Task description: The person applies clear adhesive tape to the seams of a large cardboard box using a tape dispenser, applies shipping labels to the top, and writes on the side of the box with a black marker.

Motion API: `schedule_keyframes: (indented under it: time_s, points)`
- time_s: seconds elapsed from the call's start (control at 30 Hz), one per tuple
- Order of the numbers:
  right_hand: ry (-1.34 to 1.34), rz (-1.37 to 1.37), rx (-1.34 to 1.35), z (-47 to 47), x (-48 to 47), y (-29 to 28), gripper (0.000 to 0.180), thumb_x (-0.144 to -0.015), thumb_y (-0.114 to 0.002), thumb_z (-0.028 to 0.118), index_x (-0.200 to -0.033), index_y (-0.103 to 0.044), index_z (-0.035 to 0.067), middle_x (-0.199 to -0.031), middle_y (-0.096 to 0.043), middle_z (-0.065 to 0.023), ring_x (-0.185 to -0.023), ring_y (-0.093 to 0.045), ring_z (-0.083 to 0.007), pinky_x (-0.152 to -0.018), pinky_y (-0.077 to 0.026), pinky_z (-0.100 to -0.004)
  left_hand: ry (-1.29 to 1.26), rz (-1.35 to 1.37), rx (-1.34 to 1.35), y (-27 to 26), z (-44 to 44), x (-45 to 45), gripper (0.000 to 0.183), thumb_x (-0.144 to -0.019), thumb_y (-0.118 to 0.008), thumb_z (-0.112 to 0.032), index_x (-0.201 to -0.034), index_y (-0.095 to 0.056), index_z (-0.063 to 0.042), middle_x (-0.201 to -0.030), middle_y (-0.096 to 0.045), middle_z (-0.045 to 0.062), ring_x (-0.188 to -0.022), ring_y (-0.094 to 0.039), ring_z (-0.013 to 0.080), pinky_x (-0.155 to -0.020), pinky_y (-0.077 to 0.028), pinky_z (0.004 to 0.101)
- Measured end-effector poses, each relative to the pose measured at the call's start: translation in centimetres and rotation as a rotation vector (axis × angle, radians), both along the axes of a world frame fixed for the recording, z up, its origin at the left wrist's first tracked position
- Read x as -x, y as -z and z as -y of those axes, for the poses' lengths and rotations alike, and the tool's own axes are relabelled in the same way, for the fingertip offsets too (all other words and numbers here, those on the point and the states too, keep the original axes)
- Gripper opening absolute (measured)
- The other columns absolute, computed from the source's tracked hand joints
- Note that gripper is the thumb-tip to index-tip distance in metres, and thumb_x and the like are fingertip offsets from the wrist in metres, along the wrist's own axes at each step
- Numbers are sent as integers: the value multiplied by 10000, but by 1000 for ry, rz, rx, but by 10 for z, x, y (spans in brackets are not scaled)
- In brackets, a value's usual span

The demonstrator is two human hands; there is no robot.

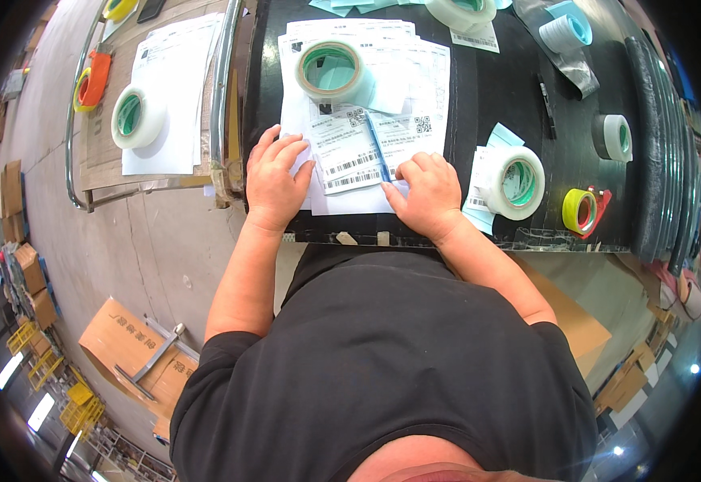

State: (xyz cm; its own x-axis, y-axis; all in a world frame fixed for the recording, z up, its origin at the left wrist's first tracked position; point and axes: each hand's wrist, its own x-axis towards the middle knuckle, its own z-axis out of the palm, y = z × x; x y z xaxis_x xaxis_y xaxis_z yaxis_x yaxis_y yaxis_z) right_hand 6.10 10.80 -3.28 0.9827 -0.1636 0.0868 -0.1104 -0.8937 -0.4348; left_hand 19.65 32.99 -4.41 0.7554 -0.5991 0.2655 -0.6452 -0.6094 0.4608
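Note:
My left hand (pixel 279 181) rests at the left edge of a stack of printed papers (pixel 377 30), its fingers apart and nothing in them. At the lower right of the stack is my right hand (pixel 427 191), with curled fingers. Between its thumb and forefinger lies the lower end of a blue pen (pixel 377 144); whether they grip it is unclear. The pen slants across printed slips (pixel 341 156) bearing barcodes and square codes. A large roll of clear tape (pixel 329 69) with a green core sits on the papers above, hiding part of the print.
On the black table (pixel 495 90), right of my hands, are a clear tape roll (pixel 531 193), a yellow tape roll (pixel 576 211) in a red dispenser, another roll (pixel 616 138) and a black marker (pixel 547 105). A metal-railed cart (pixel 221 96) at left carries papers (pixel 172 72) and tape (pixel 136 117).

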Motion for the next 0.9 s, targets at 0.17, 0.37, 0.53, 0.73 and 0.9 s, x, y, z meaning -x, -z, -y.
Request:
schedule_keyframes:
  time_s: [0.17, 0.37, 0.53, 0.73, 0.9]
  points:
    - [-192, 135, -2, 0, -5, -8, 368, -762, -733, 298, -1070, -680, 104, -1172, -599, -96, -1063, -548, -281, -902, -440, -399, 88, 15, -15, -9, 13, 9, 401, -715, -792, -167, -1086, -671, -74, -1185, -660, 72, -1240, -520, 319, -1035, -404, 438]
    - [-258, 15, 73, 0, 1, -1, 452, -794, -718, 302, -1191, -649, 98, -1376, -519, -129, -1249, -474, -316, -1034, -386, -435, 130, 100, -151, 2, 5, 23, 421, -737, -775, -290, -1098, -665, -106, -1187, -665, 40, -1248, -521, 263, -1116, -280, 462]
    - [-195, 11, 77, 0, 1, 2, 449, -796, -718, 299, -1182, -648, 80, -1349, -535, -145, -1252, -476, -332, -1039, -382, -445, 171, 258, -162, 6, 1, 30, 210, -782, -715, -211, -956, -664, -104, -1057, -685, 15, -1119, -598, 226, -1102, -295, 488]
    - [-161, 42, 25, -1, 0, 4, 418, -795, -717, 261, -1151, -645, 56, -1319, -546, -159, -1233, -484, -347, -1033, -379, -466, 115, 265, -60, 0, -5, 25, 105, -777, -643, -84, -880, -656, -94, -969, -694, 20, -986, -651, 212, -1073, -340, 480]
    - [-53, 219, -163, -14, 7, -22, 460, -810, -723, 169, -1216, -587, 2, -1282, -551, -173, -1152, -557, -329, -967, -455, -423, 52, 356, 187, -26, -11, 20, 123, -741, -662, 3, -814, -630, -91, -924, -703, 22, -992, -667, 236, -1110, -308, 493]
